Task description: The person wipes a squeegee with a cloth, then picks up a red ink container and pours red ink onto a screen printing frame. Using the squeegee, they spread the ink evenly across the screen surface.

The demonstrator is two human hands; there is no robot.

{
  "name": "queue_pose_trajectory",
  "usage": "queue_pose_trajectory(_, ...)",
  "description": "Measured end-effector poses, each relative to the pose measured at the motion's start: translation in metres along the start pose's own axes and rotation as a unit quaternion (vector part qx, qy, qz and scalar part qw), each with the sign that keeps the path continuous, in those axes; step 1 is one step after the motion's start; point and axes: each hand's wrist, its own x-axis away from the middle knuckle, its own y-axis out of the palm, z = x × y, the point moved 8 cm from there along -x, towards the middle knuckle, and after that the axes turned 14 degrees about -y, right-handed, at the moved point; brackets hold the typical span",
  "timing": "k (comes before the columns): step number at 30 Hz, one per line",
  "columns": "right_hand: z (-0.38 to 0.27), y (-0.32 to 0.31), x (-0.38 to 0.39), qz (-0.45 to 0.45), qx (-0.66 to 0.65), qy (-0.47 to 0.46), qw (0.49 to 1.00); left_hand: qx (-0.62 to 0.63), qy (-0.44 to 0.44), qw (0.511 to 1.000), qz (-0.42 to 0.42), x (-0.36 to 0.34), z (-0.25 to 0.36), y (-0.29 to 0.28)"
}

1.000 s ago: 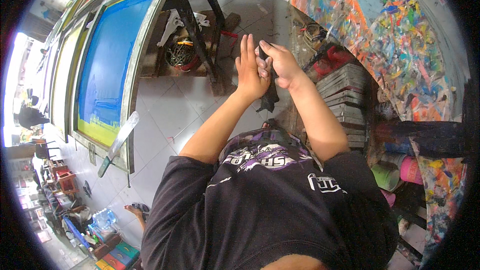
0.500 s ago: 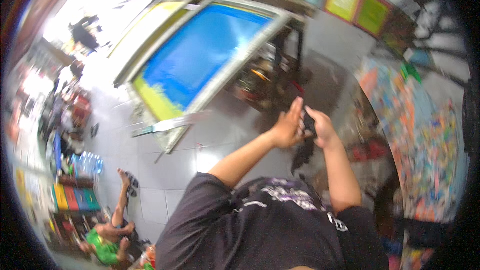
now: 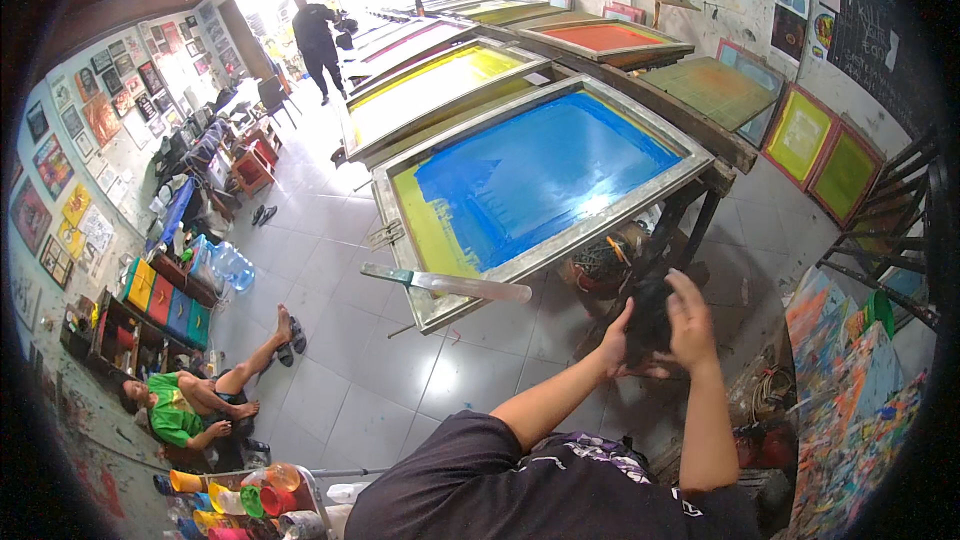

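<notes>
My left hand [image 3: 615,345] is curled, thumb up, against a dark thing [image 3: 650,320] between my palms. What it is I cannot make out. Facing it, my right hand [image 3: 690,325] has its fingers stretched upward and slightly blurred by motion. Just beyond them stands a screen printing frame [image 3: 600,232], tilted on a rack. Blue ink [image 3: 540,175] covers most of its mesh, with a yellow-green strip bare at the left. Across its near left corner lies an ink spatula [image 3: 470,286] with a green handle, touched by neither hand.
More screen frames [image 3: 440,80] line the long rack behind. A paint-spattered board [image 3: 850,370] rises at right. One person [image 3: 190,405] sits on the floor at left; another [image 3: 318,35] stands far back. Colourful cups [image 3: 250,500] sit at lower left, beyond them a water jug [image 3: 230,265].
My view has swung, so the blue screen now appears further right and lower. My hands have moved rightward and lower in the picture, and apart, with the dark thing showing larger between them.
</notes>
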Motion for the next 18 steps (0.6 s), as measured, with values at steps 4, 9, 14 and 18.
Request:
queue_pose_trajectory(4, 0.019, 0.025, 0.04, -0.128, 0.263, 0.14, 0.946, -0.232, 0.077, 0.915, 0.32, -0.028, 0.026, -0.043)
queue_pose_trajectory(9, 0.026, 0.018, 0.06, -0.135, 0.32, 0.168, 0.923, -0.53, 0.127, 0.731, 0.41, -0.043, 0.035, -0.037)
queue_pose_trajectory(14, 0.024, 0.02, 0.098, -0.146, 0.245, 0.255, 0.924, -0.538, -0.111, 0.724, 0.417, -0.051, 0.008, -0.043)
queue_pose_trajectory(18, -0.013, 0.043, 0.133, -0.107, 0.247, 0.343, 0.9, -0.593, -0.134, 0.694, 0.386, -0.072, -0.007, -0.057)
